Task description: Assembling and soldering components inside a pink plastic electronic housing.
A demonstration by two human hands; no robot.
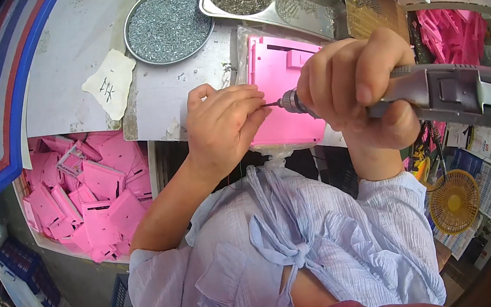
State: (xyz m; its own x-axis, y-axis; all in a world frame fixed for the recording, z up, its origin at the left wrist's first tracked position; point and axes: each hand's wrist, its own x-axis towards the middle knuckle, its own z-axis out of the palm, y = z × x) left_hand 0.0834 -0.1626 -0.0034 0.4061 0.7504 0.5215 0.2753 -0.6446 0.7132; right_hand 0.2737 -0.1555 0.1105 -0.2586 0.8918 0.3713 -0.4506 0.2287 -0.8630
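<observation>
My right hand (355, 83) is wrapped round a grey electric screwdriver (455, 90), which lies nearly level and points left. Its thin bit (271, 104) reaches the fingertips of my left hand (222, 122). There the thumb and fingers are pinched together; whatever they hold at the tip is hidden or too small to name. Beneath both hands a flat pink plastic panel (275, 76) with a dark slot along its far edge rests on a clear plastic bag (241, 52). My right hand covers part of the panel's right side.
Beyond my left hand stands a round metal dish (174, 60) of small screws. A steel tray (267, 20) with more small metal parts is right of it. Pink parts (97, 182) fill a bin at left; others (452, 27) are heaped far right. A yellow basket (454, 202) sits lower right.
</observation>
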